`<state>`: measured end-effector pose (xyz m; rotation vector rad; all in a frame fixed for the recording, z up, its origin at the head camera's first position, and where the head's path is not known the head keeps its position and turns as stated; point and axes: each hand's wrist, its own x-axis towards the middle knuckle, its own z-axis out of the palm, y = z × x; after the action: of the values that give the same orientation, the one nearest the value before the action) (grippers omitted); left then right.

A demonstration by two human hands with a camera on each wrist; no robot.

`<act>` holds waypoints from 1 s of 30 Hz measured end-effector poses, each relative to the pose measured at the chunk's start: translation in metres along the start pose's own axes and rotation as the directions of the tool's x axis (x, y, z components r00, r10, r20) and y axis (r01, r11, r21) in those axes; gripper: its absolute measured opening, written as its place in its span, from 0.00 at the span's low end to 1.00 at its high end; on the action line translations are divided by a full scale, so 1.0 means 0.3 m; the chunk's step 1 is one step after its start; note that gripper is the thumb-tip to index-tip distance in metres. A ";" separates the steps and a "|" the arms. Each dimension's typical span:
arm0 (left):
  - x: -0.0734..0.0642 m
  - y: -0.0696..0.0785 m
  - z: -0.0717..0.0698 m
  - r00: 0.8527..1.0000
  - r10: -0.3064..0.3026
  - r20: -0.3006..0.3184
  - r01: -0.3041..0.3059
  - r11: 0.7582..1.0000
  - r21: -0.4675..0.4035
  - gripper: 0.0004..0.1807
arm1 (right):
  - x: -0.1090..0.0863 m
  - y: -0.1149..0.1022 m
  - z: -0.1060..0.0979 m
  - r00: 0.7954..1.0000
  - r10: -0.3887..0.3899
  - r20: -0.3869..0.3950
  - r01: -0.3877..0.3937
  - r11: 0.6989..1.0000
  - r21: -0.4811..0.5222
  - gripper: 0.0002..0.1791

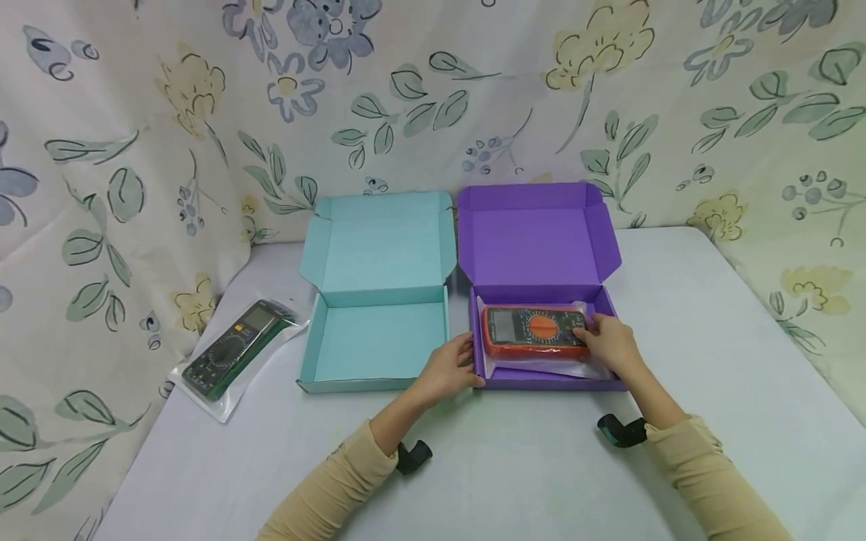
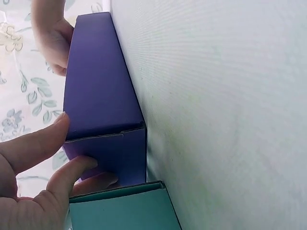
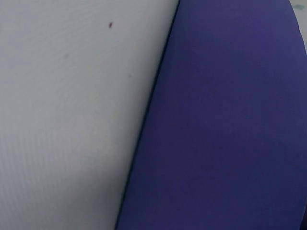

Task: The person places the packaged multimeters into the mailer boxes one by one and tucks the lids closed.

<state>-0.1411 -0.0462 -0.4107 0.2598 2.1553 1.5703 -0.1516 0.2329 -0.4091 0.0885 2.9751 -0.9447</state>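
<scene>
A red-orange multimeter [image 1: 534, 332] in a clear plastic bag lies inside the open purple box [image 1: 541, 385], dial facing up. My right hand [image 1: 612, 346] grips its right end, thumb on the face and fingers over the far side. At the box's left front corner, my left hand [image 1: 446, 370] holds the cardboard. In the left wrist view, the left thumb [image 2: 41, 143] touches the top corner, while curled fingers [image 2: 79, 167] lie against the box's side. The right wrist view shows mostly the purple front wall [image 3: 216, 120]; the right hand is out of that frame.
A light teal box [image 1: 389, 244] stands open just left of the purple one, its inside bare. Farther left, a green and black multimeter [image 1: 237, 349] lies in a clear bag on the white table [image 1: 514, 466]. Floral cloth [image 1: 433, 98] hangs behind.
</scene>
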 end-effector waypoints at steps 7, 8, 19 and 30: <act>-0.011 0.001 -0.016 0.998 -0.016 0.061 0.022 0.996 -0.087 0.49 | -0.011 0.001 -0.037 0.998 -0.061 -0.026 0.061 0.998 0.012 0.22; -0.013 0.003 -0.023 0.997 -0.024 0.079 0.033 0.993 -0.109 0.49 | -0.011 0.002 -0.049 0.998 -0.062 -0.030 0.063 0.998 0.031 0.23; -0.013 0.090 -0.120 0.980 0.012 0.197 0.074 0.904 -0.421 0.32 | -0.002 0.008 -0.146 0.996 -0.024 -0.083 0.062 0.867 0.495 0.35; 0.120 0.193 -0.200 0.993 -0.016 0.120 0.096 0.710 -0.698 0.33 | 0.064 0.004 -0.193 0.993 0.100 0.061 -0.097 0.400 0.911 0.43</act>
<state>-0.2072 -0.0634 -0.3508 0.0166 1.3162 2.1497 -0.1707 0.2681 -0.3633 0.2668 1.9702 -2.4098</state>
